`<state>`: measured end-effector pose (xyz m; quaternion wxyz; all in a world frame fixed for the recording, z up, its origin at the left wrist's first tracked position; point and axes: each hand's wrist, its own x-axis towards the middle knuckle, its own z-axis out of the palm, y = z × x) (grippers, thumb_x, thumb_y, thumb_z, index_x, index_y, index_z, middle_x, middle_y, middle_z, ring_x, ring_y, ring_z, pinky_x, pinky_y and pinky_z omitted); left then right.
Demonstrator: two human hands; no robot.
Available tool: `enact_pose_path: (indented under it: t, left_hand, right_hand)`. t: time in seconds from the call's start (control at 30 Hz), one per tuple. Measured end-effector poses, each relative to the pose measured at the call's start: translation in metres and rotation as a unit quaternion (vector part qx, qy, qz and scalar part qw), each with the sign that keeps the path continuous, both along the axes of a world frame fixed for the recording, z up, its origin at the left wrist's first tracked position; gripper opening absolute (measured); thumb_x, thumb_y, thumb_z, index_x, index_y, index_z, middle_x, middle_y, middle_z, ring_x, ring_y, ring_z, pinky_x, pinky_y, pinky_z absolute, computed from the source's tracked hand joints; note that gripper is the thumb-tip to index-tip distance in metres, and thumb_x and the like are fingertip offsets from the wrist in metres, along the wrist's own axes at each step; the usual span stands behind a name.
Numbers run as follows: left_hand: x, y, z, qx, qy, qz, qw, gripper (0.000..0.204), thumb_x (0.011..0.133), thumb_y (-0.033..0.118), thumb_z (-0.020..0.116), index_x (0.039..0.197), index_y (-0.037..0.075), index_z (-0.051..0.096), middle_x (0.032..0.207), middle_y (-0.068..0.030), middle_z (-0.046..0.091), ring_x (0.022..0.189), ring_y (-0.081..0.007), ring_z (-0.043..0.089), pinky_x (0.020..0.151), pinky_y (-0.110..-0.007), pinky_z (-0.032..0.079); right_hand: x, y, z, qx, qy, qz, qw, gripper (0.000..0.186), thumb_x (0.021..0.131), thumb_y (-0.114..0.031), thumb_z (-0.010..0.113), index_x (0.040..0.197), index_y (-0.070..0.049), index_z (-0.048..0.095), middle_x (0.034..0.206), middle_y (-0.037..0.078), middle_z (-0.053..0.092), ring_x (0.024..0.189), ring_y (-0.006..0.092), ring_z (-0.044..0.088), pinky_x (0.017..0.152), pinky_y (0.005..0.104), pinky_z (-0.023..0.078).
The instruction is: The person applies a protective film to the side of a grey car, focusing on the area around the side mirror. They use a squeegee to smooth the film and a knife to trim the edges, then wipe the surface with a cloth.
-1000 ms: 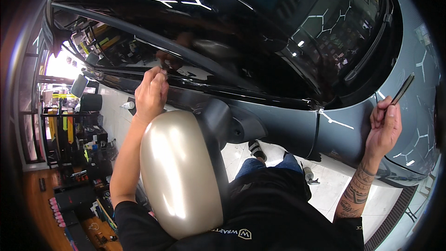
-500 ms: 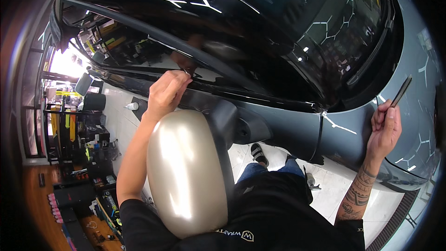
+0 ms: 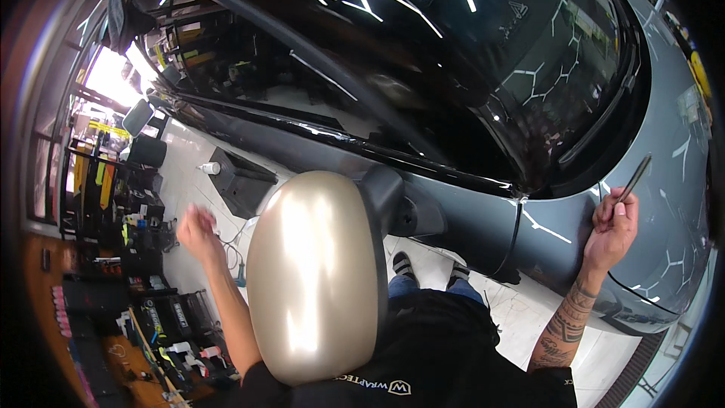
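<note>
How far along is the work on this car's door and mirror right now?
Looks done: the side mirror cap shows a smooth champagne finish, and the grey door panel looks smooth. In hand: the right hand holds a thin dark tool against the grey fender. The left hand is blurred, off the car, holding nothing visible. What remains cannot be judged from this view.

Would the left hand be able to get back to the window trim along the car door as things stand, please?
Probably yes. The left hand hangs empty in open air beside the champagne-coloured side mirror, and nothing lies between it and the window trim above.
</note>
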<state>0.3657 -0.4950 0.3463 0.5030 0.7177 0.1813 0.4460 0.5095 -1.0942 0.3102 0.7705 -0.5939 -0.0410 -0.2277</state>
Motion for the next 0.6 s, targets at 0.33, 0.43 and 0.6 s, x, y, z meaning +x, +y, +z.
enact_pose_path:
  t: [0.33, 0.43, 0.6]
  left_hand:
    - [-0.245, -0.093, -0.166, -0.184, 0.141, 0.231, 0.945, 0.025, 0.089, 0.004, 0.059, 0.069, 0.007, 0.045, 0.064, 0.0007, 0.055, 0.05, -0.0032, 0.04, 0.044, -0.021, 0.03]
    - [-0.298, -0.125, -0.183, -0.252, 0.182, 0.234, 0.921, 0.012, 0.09, 0.004, 0.059, 0.098, 0.004, 0.05, 0.072, -0.005, 0.064, 0.056, -0.005, 0.051, 0.05, -0.019, 0.038]
    - [-0.306, -0.14, -0.157, -0.321, 0.204, 0.209, 0.901, 0.049, 0.093, 0.004, 0.054, 0.138, 0.007, 0.035, 0.079, -0.0117, 0.066, 0.071, -0.0154, 0.065, 0.06, -0.023, 0.05]
  right_hand:
    - [-0.051, 0.061, 0.051, -0.075, 0.002, 0.285, 0.955, 0.021, 0.076, -0.015, 0.07, 0.087, -0.004, 0.055, 0.08, 0.007, 0.05, 0.064, 0.0089, 0.044, 0.052, 0.0202, 0.037]
    - [-0.076, 0.078, 0.067, -0.141, -0.05, 0.538, 0.83, 0.011, 0.075, -0.006, 0.075, 0.081, -0.001, 0.068, 0.086, 0.012, 0.063, 0.068, 0.0187, 0.059, 0.058, 0.0273, 0.047]
    - [-0.12, 0.124, 0.066, -0.126, -0.057, 0.787, 0.602, 0.013, 0.081, -0.003, 0.071, 0.093, 0.0, 0.068, 0.086, 0.011, 0.057, 0.063, 0.0203, 0.057, 0.053, 0.0279, 0.044]
